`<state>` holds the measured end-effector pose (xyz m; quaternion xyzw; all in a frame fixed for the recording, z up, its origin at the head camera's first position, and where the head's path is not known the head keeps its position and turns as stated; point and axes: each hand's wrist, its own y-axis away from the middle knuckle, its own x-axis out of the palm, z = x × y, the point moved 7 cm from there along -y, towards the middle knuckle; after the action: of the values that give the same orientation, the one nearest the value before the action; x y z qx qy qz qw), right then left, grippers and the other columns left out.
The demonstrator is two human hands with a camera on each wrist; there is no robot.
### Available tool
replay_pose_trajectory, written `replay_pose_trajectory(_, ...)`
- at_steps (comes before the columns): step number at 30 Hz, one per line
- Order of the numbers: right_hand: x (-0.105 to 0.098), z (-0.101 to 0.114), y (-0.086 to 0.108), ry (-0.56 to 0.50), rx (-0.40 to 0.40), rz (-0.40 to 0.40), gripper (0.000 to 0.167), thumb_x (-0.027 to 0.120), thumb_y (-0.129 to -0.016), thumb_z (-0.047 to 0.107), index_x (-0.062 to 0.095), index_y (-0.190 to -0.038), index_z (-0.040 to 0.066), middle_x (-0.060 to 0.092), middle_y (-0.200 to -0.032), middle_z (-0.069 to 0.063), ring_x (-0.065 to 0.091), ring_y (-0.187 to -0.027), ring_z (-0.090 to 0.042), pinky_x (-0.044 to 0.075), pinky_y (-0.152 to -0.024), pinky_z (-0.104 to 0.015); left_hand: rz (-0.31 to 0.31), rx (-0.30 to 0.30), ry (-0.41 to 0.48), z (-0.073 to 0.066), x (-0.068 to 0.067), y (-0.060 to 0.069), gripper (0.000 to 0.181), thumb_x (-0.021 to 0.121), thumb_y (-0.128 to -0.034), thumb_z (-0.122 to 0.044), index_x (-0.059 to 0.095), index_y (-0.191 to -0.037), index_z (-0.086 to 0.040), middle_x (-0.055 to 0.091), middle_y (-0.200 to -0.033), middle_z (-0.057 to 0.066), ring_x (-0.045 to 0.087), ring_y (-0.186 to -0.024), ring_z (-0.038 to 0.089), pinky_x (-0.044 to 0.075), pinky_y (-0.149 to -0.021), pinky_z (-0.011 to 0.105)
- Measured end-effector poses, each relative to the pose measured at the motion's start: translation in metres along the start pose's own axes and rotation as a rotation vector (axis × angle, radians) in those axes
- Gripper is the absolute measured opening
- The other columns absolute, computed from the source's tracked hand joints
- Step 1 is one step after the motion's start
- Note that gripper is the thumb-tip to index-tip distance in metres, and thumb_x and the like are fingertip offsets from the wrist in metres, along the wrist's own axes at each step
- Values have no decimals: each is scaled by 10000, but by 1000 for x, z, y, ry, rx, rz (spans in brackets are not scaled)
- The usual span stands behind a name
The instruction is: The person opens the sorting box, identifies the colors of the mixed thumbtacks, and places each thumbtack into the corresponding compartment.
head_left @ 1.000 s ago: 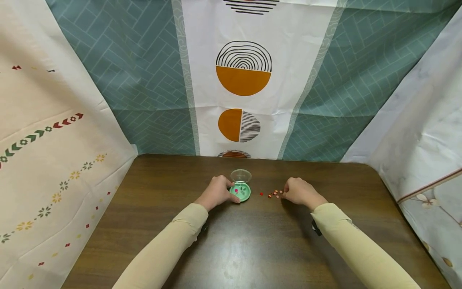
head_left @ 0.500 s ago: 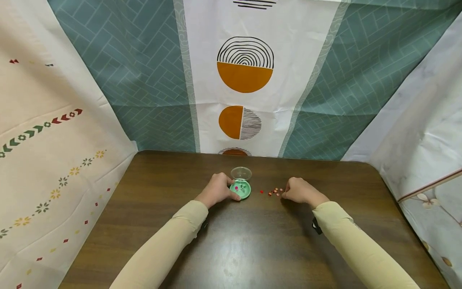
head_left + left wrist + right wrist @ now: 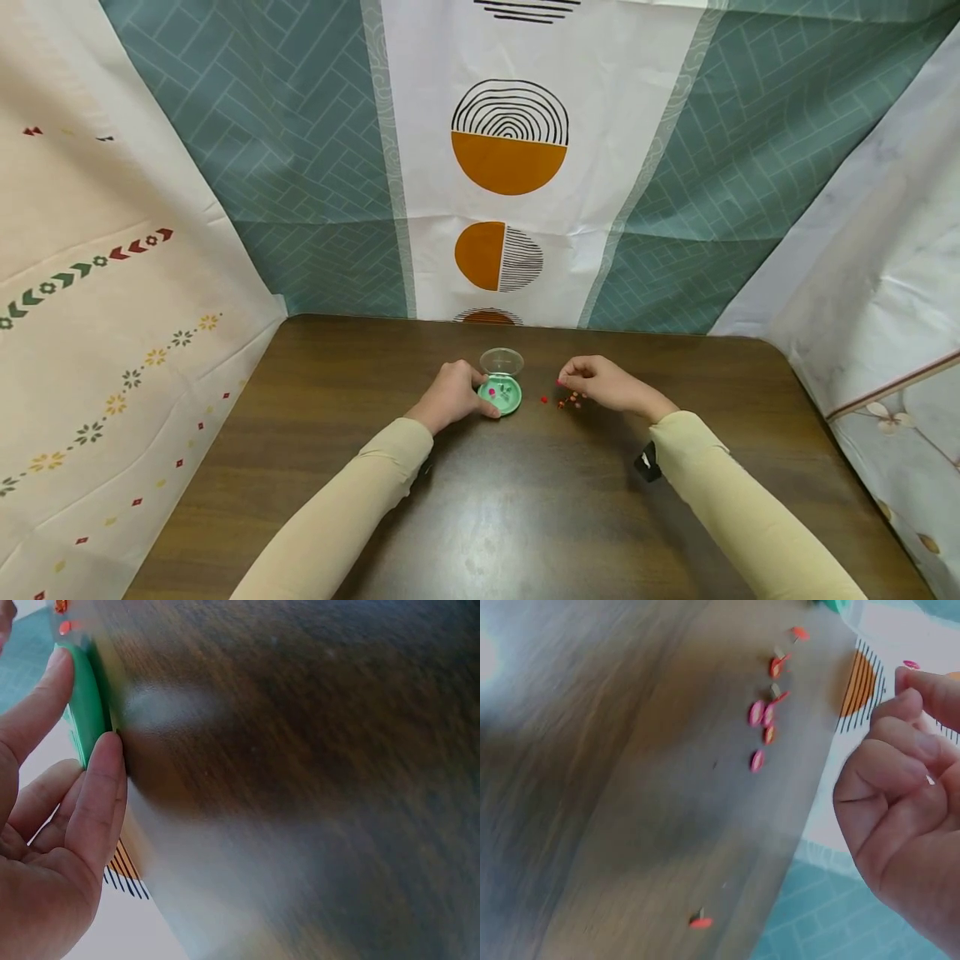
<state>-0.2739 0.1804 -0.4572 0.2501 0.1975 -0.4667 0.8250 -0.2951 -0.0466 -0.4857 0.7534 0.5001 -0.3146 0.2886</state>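
My left hand [image 3: 448, 392] grips the rim of a small round green case [image 3: 512, 406], thumb on the near side and fingers on the far side. The clear lid [image 3: 502, 361] stands open at the back. A pink thumbtack and some small pieces lie inside. In the left wrist view the case [image 3: 88, 701] shows edge-on between thumb and fingers. My right hand [image 3: 609, 386] is raised above the table, pinching a pink-headed thumbtack [image 3: 910, 664] between thumb and index finger. Below it lie several loose thumbtacks [image 3: 757, 712], red and pink.
A single red thumbtack [image 3: 543, 399] lies between the case and the loose group. Another thumbtack [image 3: 700, 922] lies apart in the right wrist view. The brown wooden table [image 3: 495, 500] meets a patterned cloth [image 3: 330, 208] along its back edge.
My right hand has risen from the table and moved left toward the case, a thumbtack now showing at its fingertips. The left hand still holds the case in place.
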Motion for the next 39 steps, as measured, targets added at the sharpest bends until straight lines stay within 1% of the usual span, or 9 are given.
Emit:
replay_pose_trajectory(4, 4, 12, -7, 32, -14, -48, 272, 530, -958, 247, 627, -1045, 9, 619, -913, -190, 581, -654, -348, 517, -617, -432, 8, -10, 8, 2, 2, 0, 675, 888, -553, -389, 694, -1127, -91, 687, -1130, 41, 551, -1172, 219, 464, -964, 352)
replay_pose_trajectory(8, 13, 22, -19, 121, -24, -87, 228, 553, -938, 240, 681, -987, 58, 625, -780, -126, 489, -473, -183, 472, -484, -335, 5, -6, 7, 2, 2, -1, 673, 891, -548, -390, 698, -1119, -90, 691, -1119, 45, 566, -1148, 218, 472, -952, 348)
replay_pose_trajectory(10, 20, 25, -27, 147, -29, -92, 210, 570, -924, 237, 700, -954, 75, 622, -724, -105, 469, -474, -124, 457, -474, -306, 2, -4, 6, 2, 1, -1, 671, 892, -545, -389, 700, -1114, -89, 693, -1112, 47, 579, -1126, 208, 482, -934, 342)
replay_pose_trajectory(15, 41, 35, -47, 187, -64, -91, 159, 600, -903, 210, 706, -902, 90, 667, -760, -67, 510, -593, -98, 451, -551, -265, 2, -14, 17, 1, 0, -1, 670, 889, -551, -393, 699, -1119, -93, 689, -1123, 47, 583, -1104, 204, 496, -904, 334)
replay_pose_trajectory(21, 61, 47, -60, 217, -85, -98, 148, 594, -914, 213, 688, -886, 101, 577, -646, 6, 434, -522, -88, 372, -487, -222, 3, 2, 20, 2, 2, -1, 654, 880, -556, -414, 706, -1108, -110, 694, -1111, 35, 597, -1063, 195, 512, -862, 306)
replay_pose_trajectory(25, 68, 53, -65, 233, -97, -106, 160, 598, -915, 230, 705, -905, 110, 518, -587, 32, 385, -488, -81, 322, -461, -209, 13, 25, 37, 0, 1, 0, 521, 877, -573, -391, 747, -1024, -164, 731, -977, -27, 609, -893, 128, 512, -727, 251)
replay_pose_trajectory(30, 75, 58, -68, 237, -126, -94, 134, 620, -900, 228, 715, -869, 138, 491, -552, 44, 369, -466, -71, 315, -451, -200, 23, 42, 65, -3, -1, 2, 308, 874, -592, -349, 772, -854, -222, 719, -760, -107, 487, -685, 96, 412, -560, 216)
replay_pose_trajectory(33, 79, 59, -70, 252, -141, -86, 123, 628, -896, 221, 720, -853, 151, 496, -534, 38, 360, -450, -70, 315, -443, -202, 23, 37, 64, -4, -2, 2, 256, 875, -589, -347, 766, -792, -234, 700, -704, -124, 455, -666, 92, 391, -541, 211)
replay_pose_trajectory(39, 83, 60, -75, 292, -138, -87, 102, 658, -874, 218, 736, -818, 187, 658, -636, 89, 411, -465, -55, 351, -455, -201, 27, 39, 47, -4, -1, 3, 223, 873, -590, -357, 750, -730, -234, 681, -651, -121, 463, -673, 102, 401, -544, 221)
